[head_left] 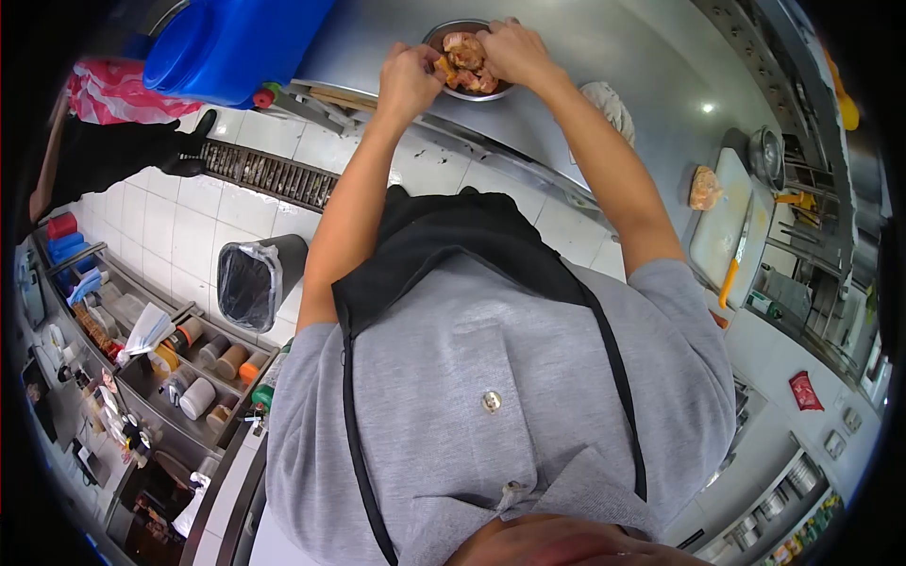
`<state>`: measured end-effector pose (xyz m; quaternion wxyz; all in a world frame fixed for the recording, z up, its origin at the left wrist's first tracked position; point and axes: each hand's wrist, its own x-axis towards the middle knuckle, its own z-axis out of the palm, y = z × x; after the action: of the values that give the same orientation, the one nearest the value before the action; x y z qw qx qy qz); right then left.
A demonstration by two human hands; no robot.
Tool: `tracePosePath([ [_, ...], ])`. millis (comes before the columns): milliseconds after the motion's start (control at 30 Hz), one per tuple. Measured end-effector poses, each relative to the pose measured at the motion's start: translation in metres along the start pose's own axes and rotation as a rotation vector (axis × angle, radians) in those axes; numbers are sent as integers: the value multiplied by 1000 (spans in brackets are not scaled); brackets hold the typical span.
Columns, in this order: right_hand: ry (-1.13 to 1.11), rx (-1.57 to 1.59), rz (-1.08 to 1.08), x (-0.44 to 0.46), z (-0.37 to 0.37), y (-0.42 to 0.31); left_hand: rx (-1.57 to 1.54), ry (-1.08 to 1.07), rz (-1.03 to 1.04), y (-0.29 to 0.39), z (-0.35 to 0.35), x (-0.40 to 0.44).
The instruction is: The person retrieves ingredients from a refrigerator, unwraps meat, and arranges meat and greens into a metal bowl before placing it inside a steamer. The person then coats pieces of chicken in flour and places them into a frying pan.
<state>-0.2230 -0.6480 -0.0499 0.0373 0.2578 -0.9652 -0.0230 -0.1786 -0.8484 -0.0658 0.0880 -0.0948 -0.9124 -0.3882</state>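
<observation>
A round metal bowl (pixel 469 95) with pieces of seasoned raw meat (pixel 464 52) in it stands on the steel counter (pixel 377 30). At the bowl's left rim, my left hand (pixel 411 80) has its fingers bent together against a yellowish piece of meat. My right hand (pixel 512 52) reaches over the right rim with curled fingers, and its fingertips touch the meat. What those fingertips grip, if anything, is hidden.
A white cloth (pixel 609 106) lies right of the bowl. Farther right are a cutting board (pixel 717 231), an orange-handled knife (pixel 730 281) and a meat piece (pixel 705 189). A blue container (pixel 236 47) stands left. A person in black (pixel 113 160) is at far left.
</observation>
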Motion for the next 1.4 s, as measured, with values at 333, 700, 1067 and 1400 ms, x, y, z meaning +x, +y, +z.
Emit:
tracePosePath([
  [333,129,45,166,1,9,-16,-75,6,14,0,11,0],
  [700,176,-28,129,17,20,-18,-56,5,10,1,10,-2],
  [1067,-149,1415,385,11,-4,20,50,134,216,15,-9,7],
  [1400,-81,1583,325,-9,-19,-6,-901,-228,-272,26,-4,21],
])
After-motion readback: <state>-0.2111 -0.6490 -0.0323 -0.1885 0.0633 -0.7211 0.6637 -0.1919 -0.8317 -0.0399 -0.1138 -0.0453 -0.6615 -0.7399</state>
